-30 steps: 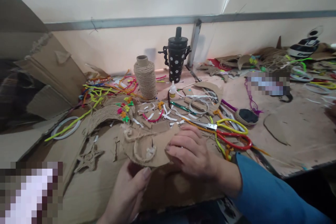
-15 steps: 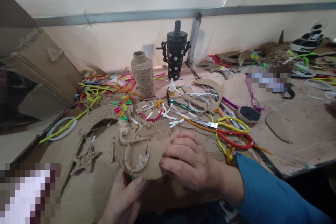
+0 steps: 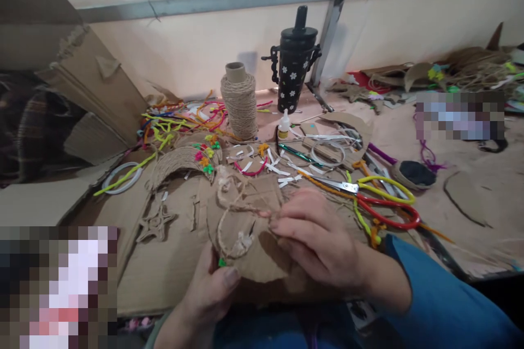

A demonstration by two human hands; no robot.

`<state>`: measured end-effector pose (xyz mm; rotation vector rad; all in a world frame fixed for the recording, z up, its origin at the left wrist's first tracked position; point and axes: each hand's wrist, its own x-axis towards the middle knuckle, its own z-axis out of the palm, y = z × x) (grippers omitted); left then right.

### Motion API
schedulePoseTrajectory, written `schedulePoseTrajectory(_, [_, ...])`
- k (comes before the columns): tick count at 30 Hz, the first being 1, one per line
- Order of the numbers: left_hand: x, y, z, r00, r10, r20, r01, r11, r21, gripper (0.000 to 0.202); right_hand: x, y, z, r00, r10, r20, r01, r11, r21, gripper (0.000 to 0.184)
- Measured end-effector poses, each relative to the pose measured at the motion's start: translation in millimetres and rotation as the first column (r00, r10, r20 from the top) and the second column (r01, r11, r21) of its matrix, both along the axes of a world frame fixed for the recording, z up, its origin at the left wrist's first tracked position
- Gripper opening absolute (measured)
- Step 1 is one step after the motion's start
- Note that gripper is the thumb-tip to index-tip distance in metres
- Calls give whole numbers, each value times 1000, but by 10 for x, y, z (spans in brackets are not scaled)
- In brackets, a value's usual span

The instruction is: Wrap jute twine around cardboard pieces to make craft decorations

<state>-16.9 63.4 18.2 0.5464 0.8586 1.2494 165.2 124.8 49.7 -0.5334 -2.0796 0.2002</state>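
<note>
A rounded brown cardboard cutout (image 3: 266, 259) with a loop of jute twine (image 3: 229, 223) glued on it is held up in front of me. My left hand (image 3: 210, 292) grips its lower edge, thumb on the front near a small green bead. My right hand (image 3: 315, 237), in a blue sleeve, pinches the twine at the cutout's right side with fingers pressed together.
A twine spool (image 3: 239, 101), black flowered cup (image 3: 295, 62) and small glue bottle (image 3: 283, 126) stand behind. Red and yellow scissors (image 3: 376, 202), coloured pipe cleaners (image 3: 176, 125), a twine-wrapped arc (image 3: 180, 161), a cardboard star (image 3: 154, 223) and paper scraps litter the table. Cardboard sheets (image 3: 98, 92) lean at left.
The cutout has been lifted and tilted toward me. My right hand has shifted from lying on the card to pinching the twine. The view has swung slightly left.
</note>
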Motion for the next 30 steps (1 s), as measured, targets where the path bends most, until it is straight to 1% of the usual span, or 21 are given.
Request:
schedulePoseTrajectory(2, [-6, -5, -7, 998, -66, -8, 66, 998, -17, 63, -5, 22, -3, 999, -31, 8, 32, 998, -52, 11])
schedulePoseTrajectory(3, [-14, 0, -12, 993, -117, -18, 116, 993, -3, 60, -10, 31, -10, 999, -41, 11, 42, 997, -60, 11])
schedulePoseTrajectory(6, [-44, 41, -28, 966, -247, -81, 254, 964, 81, 57, -22, 45, -37, 998, -46, 34, 47, 998, -46, 10])
schedulePoseTrajectory(8, [-57, 72, -26, 949, -291, -121, 304, 946, 110, 56, -27, 48, -51, 998, -35, 45, 37, 999, -35, 9])
schedulePoseTrajectory(12, [-60, 88, -2, 953, -276, -126, 291, 950, 113, 54, -26, 60, -72, 999, -25, 33, 26, 999, -36, 9])
schedulePoseTrajectory(17, [-59, 56, -7, 973, -219, -79, 222, 974, 35, 58, -19, 67, -81, 998, -46, 35, 47, 998, -47, 11])
schedulePoseTrajectory(20, [-45, 74, -5, 967, -246, -68, 252, 963, 94, 59, -24, 51, -70, 999, -43, 27, 44, 998, -41, 7])
schedulePoseTrajectory(23, [-26, 108, 13, 956, -281, -85, 291, 946, 145, 58, -38, 33, -54, 999, -43, 34, 43, 999, -1, 6])
schedulePoseTrajectory(26, [-17, 123, 27, 949, -304, -82, 313, 939, 140, 57, -51, 24, -50, 998, -37, 45, 35, 999, 30, 9])
schedulePoseTrajectory(30, [-17, 111, 43, 951, -301, -77, 309, 942, 133, 59, -61, 21, -62, 998, -46, 51, 44, 998, 39, 9])
